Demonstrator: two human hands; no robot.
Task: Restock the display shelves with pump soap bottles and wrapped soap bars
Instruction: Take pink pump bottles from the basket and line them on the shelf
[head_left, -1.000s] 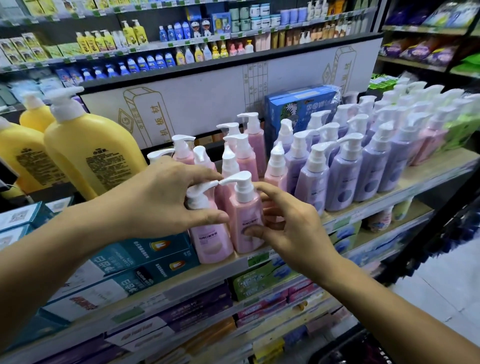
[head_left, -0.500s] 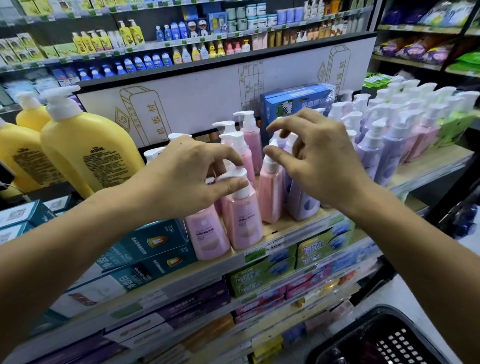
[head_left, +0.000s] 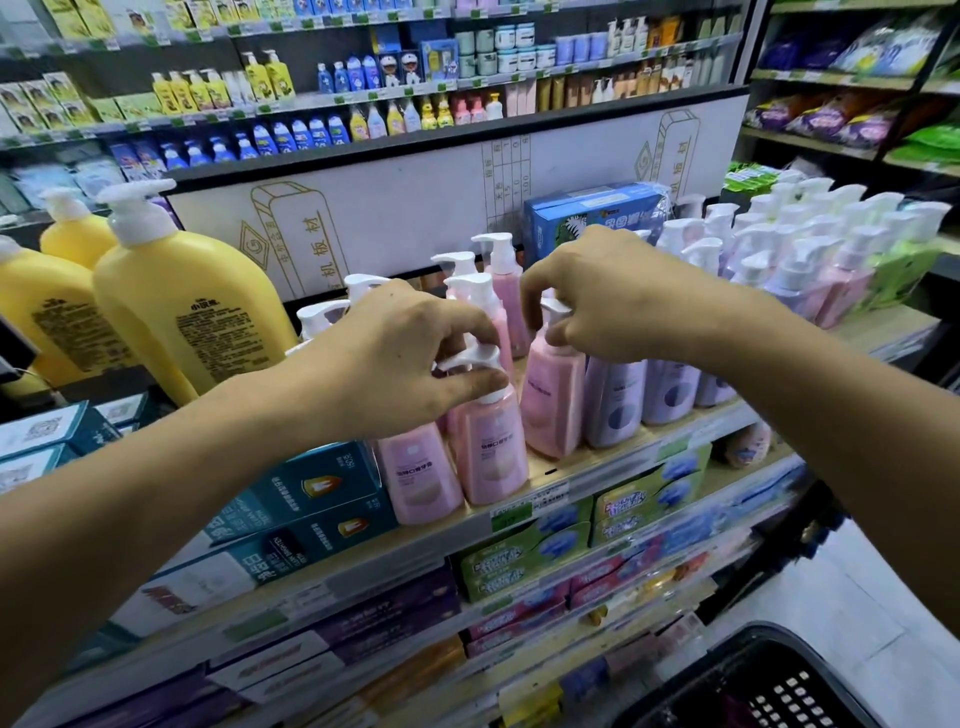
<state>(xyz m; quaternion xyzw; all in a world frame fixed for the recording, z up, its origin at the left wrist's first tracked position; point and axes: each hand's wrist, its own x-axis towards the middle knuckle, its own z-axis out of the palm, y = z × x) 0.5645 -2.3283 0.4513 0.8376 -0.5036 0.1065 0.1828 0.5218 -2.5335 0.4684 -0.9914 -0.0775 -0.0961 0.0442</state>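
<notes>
Shelf (head_left: 608, 465) with purple bottles (head_left: 615, 410): left hand (head_left: 395, 358) pinches front pump (head_left: 470, 360), right hand (head_left: 618, 291) rear pump (head_left: 554, 310).

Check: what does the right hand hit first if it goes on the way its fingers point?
Right hand points down-left: first comes the pump of the pink bottle under it, seemingly touching; depth unclear.

White back panel (head_left: 415, 208) printed "板材", ruled column "100"

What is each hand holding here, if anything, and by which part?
The left hand grips the front pink bottle by its pump head; the right hand pinches the neighbouring pink bottle by its pump head too.
</notes>
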